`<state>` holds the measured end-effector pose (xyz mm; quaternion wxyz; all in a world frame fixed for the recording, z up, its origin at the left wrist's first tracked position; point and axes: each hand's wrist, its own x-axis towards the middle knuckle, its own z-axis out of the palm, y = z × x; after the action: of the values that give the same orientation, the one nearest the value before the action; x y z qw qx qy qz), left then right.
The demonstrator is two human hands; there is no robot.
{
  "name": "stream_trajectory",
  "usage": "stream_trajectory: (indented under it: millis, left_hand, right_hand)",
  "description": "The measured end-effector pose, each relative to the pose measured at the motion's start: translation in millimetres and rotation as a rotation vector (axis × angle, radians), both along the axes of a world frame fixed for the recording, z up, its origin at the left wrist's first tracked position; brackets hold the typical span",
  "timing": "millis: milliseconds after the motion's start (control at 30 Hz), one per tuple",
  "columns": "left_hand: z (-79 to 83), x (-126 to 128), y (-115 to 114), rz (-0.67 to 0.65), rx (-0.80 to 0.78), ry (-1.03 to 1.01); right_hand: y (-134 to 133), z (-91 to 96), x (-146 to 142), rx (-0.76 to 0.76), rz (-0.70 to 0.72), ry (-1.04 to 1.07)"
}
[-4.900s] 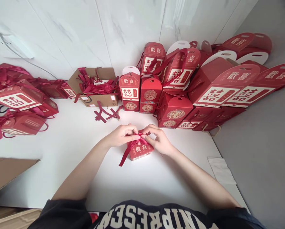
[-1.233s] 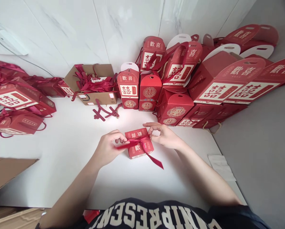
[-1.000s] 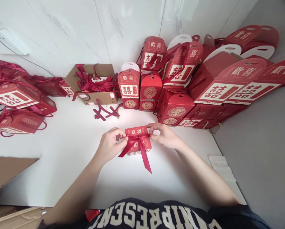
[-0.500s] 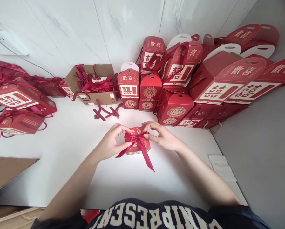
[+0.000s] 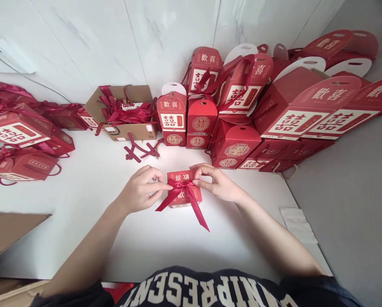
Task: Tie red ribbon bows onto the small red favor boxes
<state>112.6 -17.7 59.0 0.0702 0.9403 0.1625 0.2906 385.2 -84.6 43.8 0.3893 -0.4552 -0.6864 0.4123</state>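
The person's left hand [image 5: 139,189] and right hand [image 5: 216,183] are apart, one on each side of a small red gift box [image 5: 185,198], with their fingertips closing on the two loops of a red ribbon bow [image 5: 182,186] tied across it. The bow's two tails lie on the counter, one short to the left, one longer toward the person. The box lies flat near the middle of a white counter [image 5: 184,251], its gold characters facing up.

Just beyond the hands, a few loose ribbons [image 5: 141,149] lie on the counter in front of a brown cardboard box [image 5: 123,132] filled with more ribbon. Red gift boxes and bags [image 5: 235,143] are piled along the back, running to the right corner against a marble wall [image 5: 174,38]. More red bags with ribbons [image 5: 18,136] sit at the left edge, and a cardboard sheet [image 5: 8,234] overlaps the front-left corner. A white paper sheet [image 5: 297,225] lies at the right edge. A dark shirt with white lettering [image 5: 193,292] fills the bottom of the view.
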Motion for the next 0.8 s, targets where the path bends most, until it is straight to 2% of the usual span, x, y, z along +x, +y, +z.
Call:
stream_trajectory:
  millis: [200,300,367,467,667,733,800]
  left_hand:
    - [1.0,3,-2,0.059,0.290,0.143]
    - [6.7,8,-4,0.086,0.290,0.171]
    - [10.1,12,-5,0.085,0.180,0.152]
    - [10.5,22,-7,0.094,-0.079,0.106]
    - [-12.2,39,-10,0.194,-0.499,-0.039]
    - [-20.0,41,-11,0.241,-0.604,-0.095]
    - [-24.9,43,-14,0.278,-0.669,-0.144]
  right_hand:
    - [0,2.5,-1,-0.023,-0.022,0.044]
    - [-1,3.8,-2,-0.058,-0.019,0.105]
    - [-2,4.3,-2,-0.070,-0.018,0.108]
    - [-3,3.7,-3,-0.063,0.010,0.059]
    - [0,-2.9,-3,-0.055,0.069,0.016]
    - [-1,-0.3,-4,-0.016,0.023,-0.025]
    - [-7,8.0,-8,0.071,-0.084,-0.139]
